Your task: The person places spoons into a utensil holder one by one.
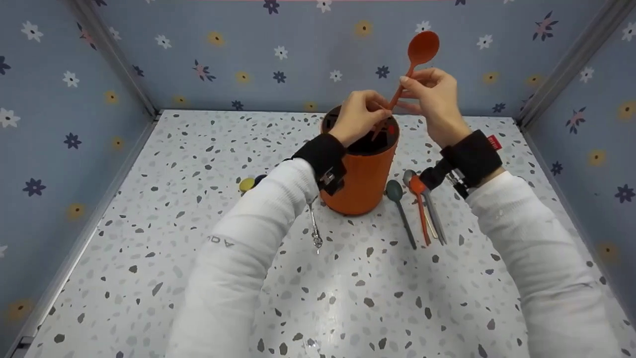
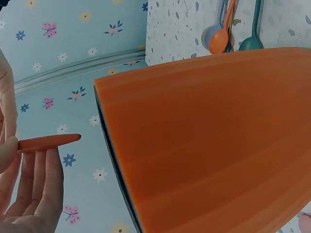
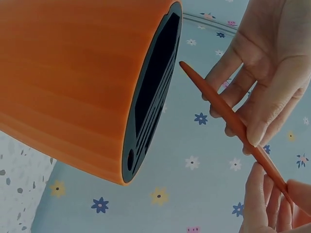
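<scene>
An orange spoon (image 1: 423,48) is held slanted above the utensil holder, its bowl up and its handle down. My right hand (image 1: 439,102) grips the handle just below the bowl. Lower on the handle, my left hand (image 1: 358,115) pinches it between thumb and fingers. The orange utensil holder (image 1: 360,181) stands upright below, with a dark slotted insert (image 3: 158,97) in its mouth. In the right wrist view the tip of the spoon handle (image 3: 194,77) is outside the holder, apart from its rim.
Right of the holder lie a dark green spoon (image 1: 395,191), another orange spoon (image 1: 418,186) and a grey spoon (image 1: 409,176). An ornate silver handle (image 1: 316,237) lies in front. A yellow utensil end (image 1: 246,184) shows beside my left sleeve. Flower-patterned walls enclose the speckled table (image 1: 198,149).
</scene>
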`<action>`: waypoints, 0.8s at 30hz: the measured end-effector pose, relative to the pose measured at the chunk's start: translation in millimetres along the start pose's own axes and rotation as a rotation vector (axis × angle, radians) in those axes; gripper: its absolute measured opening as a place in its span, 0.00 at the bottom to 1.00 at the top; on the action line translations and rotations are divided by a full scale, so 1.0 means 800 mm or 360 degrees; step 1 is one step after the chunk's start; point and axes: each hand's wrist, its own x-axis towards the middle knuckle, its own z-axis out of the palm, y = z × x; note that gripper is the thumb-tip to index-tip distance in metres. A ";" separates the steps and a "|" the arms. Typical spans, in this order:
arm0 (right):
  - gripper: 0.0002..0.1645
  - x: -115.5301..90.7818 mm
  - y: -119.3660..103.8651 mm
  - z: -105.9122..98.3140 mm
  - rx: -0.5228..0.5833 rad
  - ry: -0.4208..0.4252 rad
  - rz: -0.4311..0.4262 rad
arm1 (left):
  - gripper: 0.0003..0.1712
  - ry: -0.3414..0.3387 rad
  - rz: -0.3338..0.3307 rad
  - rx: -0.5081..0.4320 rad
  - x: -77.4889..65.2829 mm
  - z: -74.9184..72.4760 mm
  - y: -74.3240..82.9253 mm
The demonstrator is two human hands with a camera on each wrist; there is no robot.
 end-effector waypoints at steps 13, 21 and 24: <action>0.11 0.006 0.016 -0.012 0.0071 -0.0038 -0.0044 | 0.09 0.0092 -0.0020 0.0140 0.012 0.012 -0.014; 0.10 0.009 0.022 -0.019 0.0126 -0.0031 0.0009 | 0.08 0.0102 -0.0047 0.0206 0.019 0.018 -0.019; 0.10 0.010 0.024 -0.021 0.0110 -0.0043 0.0018 | 0.08 0.0094 -0.0047 0.0212 0.019 0.020 -0.021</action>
